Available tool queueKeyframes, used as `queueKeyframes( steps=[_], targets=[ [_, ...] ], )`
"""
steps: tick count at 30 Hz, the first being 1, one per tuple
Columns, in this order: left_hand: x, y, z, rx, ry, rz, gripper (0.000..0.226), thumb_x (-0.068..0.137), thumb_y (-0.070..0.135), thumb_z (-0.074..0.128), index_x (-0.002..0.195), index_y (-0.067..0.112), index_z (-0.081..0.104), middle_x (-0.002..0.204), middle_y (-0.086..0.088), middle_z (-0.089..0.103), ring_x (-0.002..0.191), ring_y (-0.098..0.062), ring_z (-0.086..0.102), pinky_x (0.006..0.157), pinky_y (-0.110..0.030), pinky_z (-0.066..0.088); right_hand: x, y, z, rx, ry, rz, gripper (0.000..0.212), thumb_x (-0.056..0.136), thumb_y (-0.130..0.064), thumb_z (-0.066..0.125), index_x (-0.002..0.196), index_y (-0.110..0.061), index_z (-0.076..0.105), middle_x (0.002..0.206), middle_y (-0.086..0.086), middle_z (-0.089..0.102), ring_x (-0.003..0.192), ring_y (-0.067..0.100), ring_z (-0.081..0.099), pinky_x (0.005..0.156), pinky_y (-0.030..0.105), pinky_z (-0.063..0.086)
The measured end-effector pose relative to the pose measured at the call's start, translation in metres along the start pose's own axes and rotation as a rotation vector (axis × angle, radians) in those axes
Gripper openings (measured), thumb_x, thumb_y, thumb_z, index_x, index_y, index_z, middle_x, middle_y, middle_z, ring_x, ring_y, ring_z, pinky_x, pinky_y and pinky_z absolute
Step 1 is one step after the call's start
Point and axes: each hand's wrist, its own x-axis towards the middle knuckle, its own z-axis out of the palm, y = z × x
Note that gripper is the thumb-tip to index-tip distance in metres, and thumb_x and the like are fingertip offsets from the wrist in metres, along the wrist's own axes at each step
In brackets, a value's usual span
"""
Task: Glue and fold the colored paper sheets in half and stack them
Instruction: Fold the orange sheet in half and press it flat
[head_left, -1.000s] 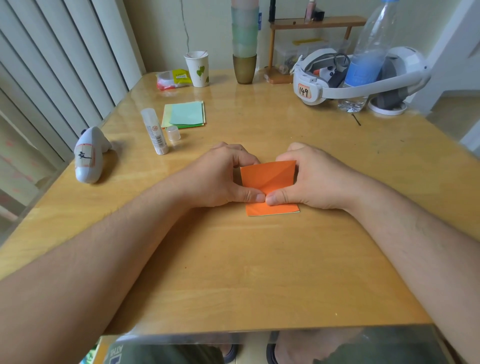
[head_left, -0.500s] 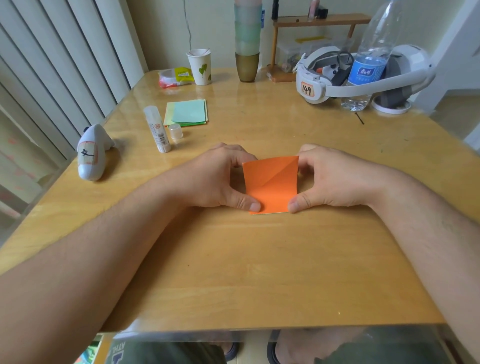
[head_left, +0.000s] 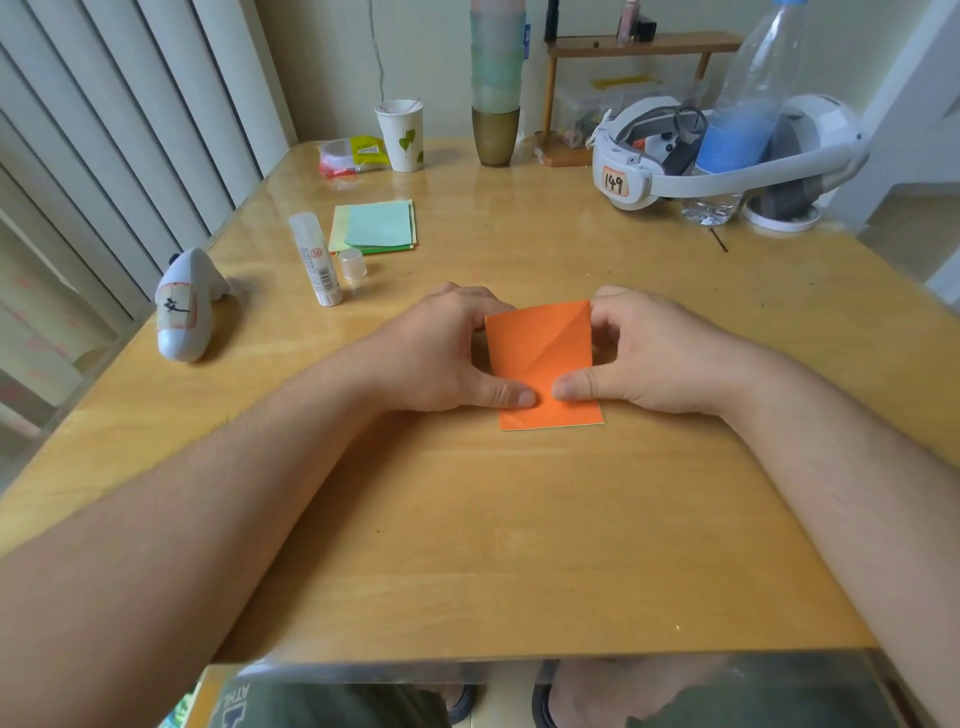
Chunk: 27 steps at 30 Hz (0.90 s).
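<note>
Two hands flanking orange paper

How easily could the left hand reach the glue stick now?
Probably yes, once it lets go: the left hand is holding the orange paper, but the glue stick lies on its side of the table with only bare tabletop between them.

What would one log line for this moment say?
step: folding | orange paper: half-folded | left hand, right hand: both hold it | glue stick: uncapped
</note>
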Motion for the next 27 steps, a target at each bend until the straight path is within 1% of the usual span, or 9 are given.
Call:
queueKeyframes(
  steps=[3, 6, 7, 11, 15, 17, 21, 23, 27],
  targets=[
    [0.002, 0.002, 0.0, 0.01, 0.013, 0.017, 0.038, 0.067, 0.054, 0.092, 0.09, 0.039, 0.066, 0.103, 0.01, 0.063, 0.111, -0.018, 0.051, 0.099, -0.032, 0.044, 0.001, -0.005, 0.004, 0.008, -0.008, 0.0, 0.047, 0.061, -0.05, 0.097, 0.092, -0.028, 0.07, 0.104, -0.005, 0.06, 0.095, 0.013, 0.064, 0.087, 0.038, 0.056],
    [0.001, 0.003, -0.001, -0.019, 0.017, 0.038, 0.037, 0.064, 0.056, 0.092, 0.083, 0.054, 0.06, 0.105, 0.011, 0.063, 0.112, -0.018, 0.052, 0.101, -0.035, 0.045, 0.003, -0.005, 0.008, -0.028, 0.013, 0.022, 0.067, 0.048, -0.066, 0.092, 0.094, -0.025, 0.065, 0.101, -0.004, 0.061, 0.093, 0.016, 0.064, 0.084, 0.044, 0.056],
    [0.001, 0.002, 0.0, -0.026, 0.023, 0.045, 0.037, 0.063, 0.059, 0.091, 0.082, 0.059, 0.059, 0.105, 0.012, 0.063, 0.112, -0.017, 0.052, 0.101, -0.035, 0.045, 0.004, -0.005, 0.008, -0.029, 0.021, 0.026, 0.068, 0.047, -0.067, 0.092, 0.092, -0.026, 0.064, 0.1, -0.005, 0.061, 0.092, 0.016, 0.064, 0.08, 0.043, 0.056],
    [0.003, -0.001, 0.003, -0.042, 0.038, 0.071, 0.04, 0.064, 0.058, 0.091, 0.081, 0.07, 0.057, 0.103, 0.018, 0.062, 0.112, -0.015, 0.051, 0.101, -0.028, 0.042, 0.002, -0.006, 0.009, -0.002, 0.022, -0.022, 0.041, 0.059, -0.051, 0.098, 0.079, -0.038, 0.065, 0.094, -0.009, 0.057, 0.084, 0.009, 0.059, 0.068, 0.03, 0.043],
    [0.002, -0.005, 0.002, -0.051, 0.043, 0.092, 0.037, 0.066, 0.053, 0.092, 0.08, 0.065, 0.061, 0.103, 0.022, 0.061, 0.112, -0.009, 0.05, 0.1, -0.022, 0.037, 0.003, -0.003, 0.007, 0.014, 0.016, -0.041, 0.031, 0.065, -0.04, 0.099, 0.077, -0.035, 0.07, 0.094, -0.006, 0.056, 0.081, 0.011, 0.058, 0.074, 0.036, 0.049],
    [0.0, -0.008, -0.001, -0.047, 0.037, 0.093, 0.033, 0.067, 0.051, 0.091, 0.083, 0.06, 0.063, 0.103, 0.023, 0.062, 0.113, 0.001, 0.048, 0.103, -0.019, 0.035, 0.004, 0.004, 0.004, -0.003, 0.022, -0.026, 0.031, 0.067, -0.036, 0.098, 0.081, -0.028, 0.072, 0.096, -0.004, 0.058, 0.085, 0.013, 0.059, 0.082, 0.039, 0.052],
    [-0.005, -0.013, -0.008, -0.016, 0.051, 0.101, 0.03, 0.065, 0.058, 0.084, 0.085, 0.056, 0.062, 0.101, 0.028, 0.061, 0.111, 0.015, 0.043, 0.102, -0.014, 0.031, 0.004, 0.009, 0.0, -0.009, 0.005, -0.027, 0.029, 0.069, -0.035, 0.096, 0.083, -0.029, 0.071, 0.096, -0.003, 0.059, 0.089, 0.016, 0.06, 0.087, 0.045, 0.053],
    [-0.004, -0.014, -0.008, -0.003, 0.047, 0.107, 0.033, 0.064, 0.057, 0.084, 0.086, 0.056, 0.061, 0.1, 0.028, 0.06, 0.109, 0.019, 0.043, 0.101, -0.011, 0.029, 0.004, 0.009, 0.0, -0.009, -0.002, -0.033, 0.03, 0.069, -0.035, 0.096, 0.084, -0.032, 0.07, 0.097, -0.003, 0.06, 0.09, 0.017, 0.061, 0.088, 0.045, 0.053],
    [-0.002, -0.014, -0.008, 0.006, 0.043, 0.078, 0.033, 0.062, 0.062, 0.084, 0.086, 0.059, 0.061, 0.104, 0.025, 0.061, 0.113, 0.012, 0.042, 0.101, -0.012, 0.031, 0.003, 0.005, -0.001, 0.018, 0.001, -0.031, 0.034, 0.066, -0.039, 0.097, 0.082, -0.049, 0.07, 0.097, -0.007, 0.061, 0.09, 0.017, 0.062, 0.087, 0.045, 0.054]
  ],
)
